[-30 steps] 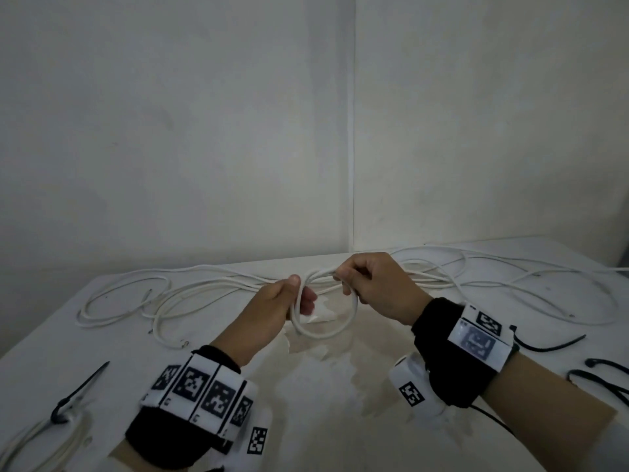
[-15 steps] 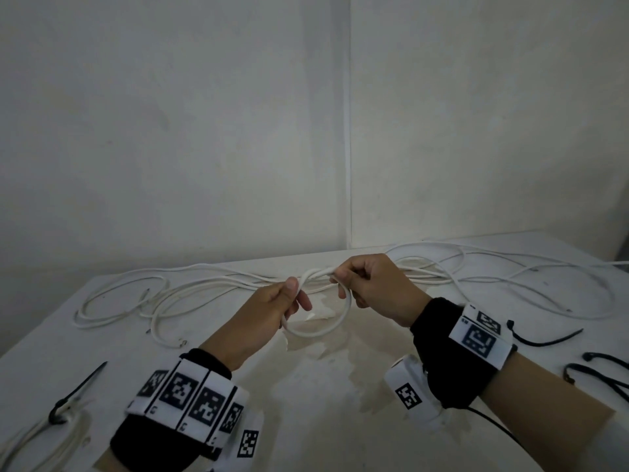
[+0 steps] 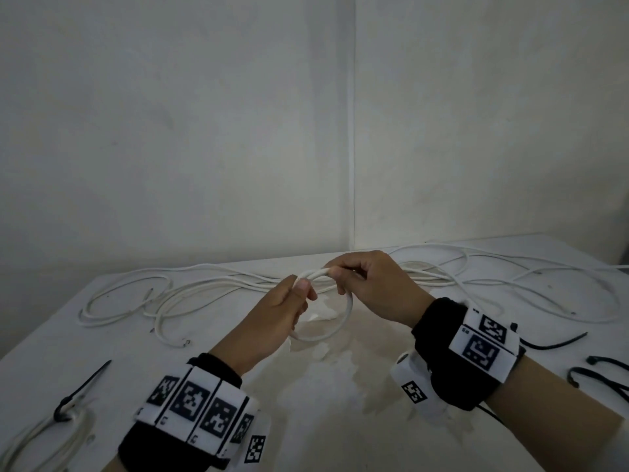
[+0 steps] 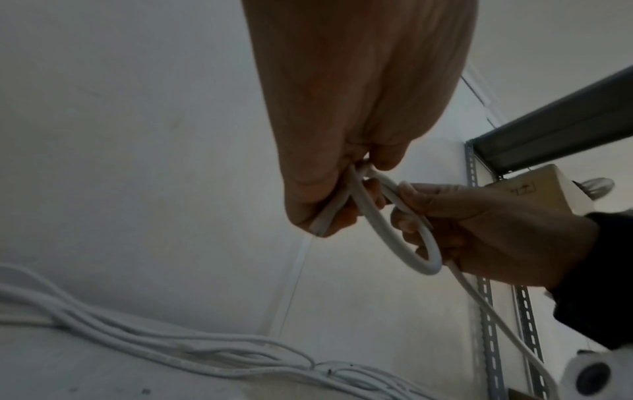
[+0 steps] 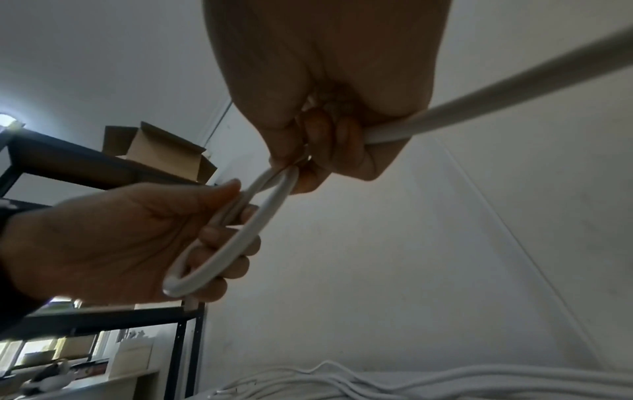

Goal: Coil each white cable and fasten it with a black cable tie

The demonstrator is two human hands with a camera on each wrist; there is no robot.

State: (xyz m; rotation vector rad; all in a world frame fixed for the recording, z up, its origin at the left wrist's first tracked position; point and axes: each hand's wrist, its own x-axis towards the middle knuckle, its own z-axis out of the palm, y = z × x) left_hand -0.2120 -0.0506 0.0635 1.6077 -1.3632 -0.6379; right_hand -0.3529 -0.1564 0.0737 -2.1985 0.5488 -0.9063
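Both hands hold one small loop of white cable (image 3: 335, 330) above the middle of the white table (image 3: 340, 403). My left hand (image 3: 292, 301) pinches the loop's left side between thumb and fingers. My right hand (image 3: 343, 272) pinches the crossing at the top, fingers curled round the strand. In the left wrist view the loop (image 4: 404, 241) runs from my left hand (image 4: 349, 189) to my right hand (image 4: 445, 216). In the right wrist view the loop (image 5: 232, 243) hangs between both hands and a strand (image 5: 496, 92) runs off right. Loose black cable ties (image 3: 558, 344) lie at the right.
More loose white cable (image 3: 143, 298) sprawls across the back of the table to the right edge (image 3: 510, 267). A coiled cable bound with a black tie (image 3: 68, 408) lies at the front left. Further black ties (image 3: 599, 376) lie at the far right. Walls stand close behind.
The hands rose slightly and drew closer together. The loop between them has tightened a little, with the left thumb now higher on the strand.
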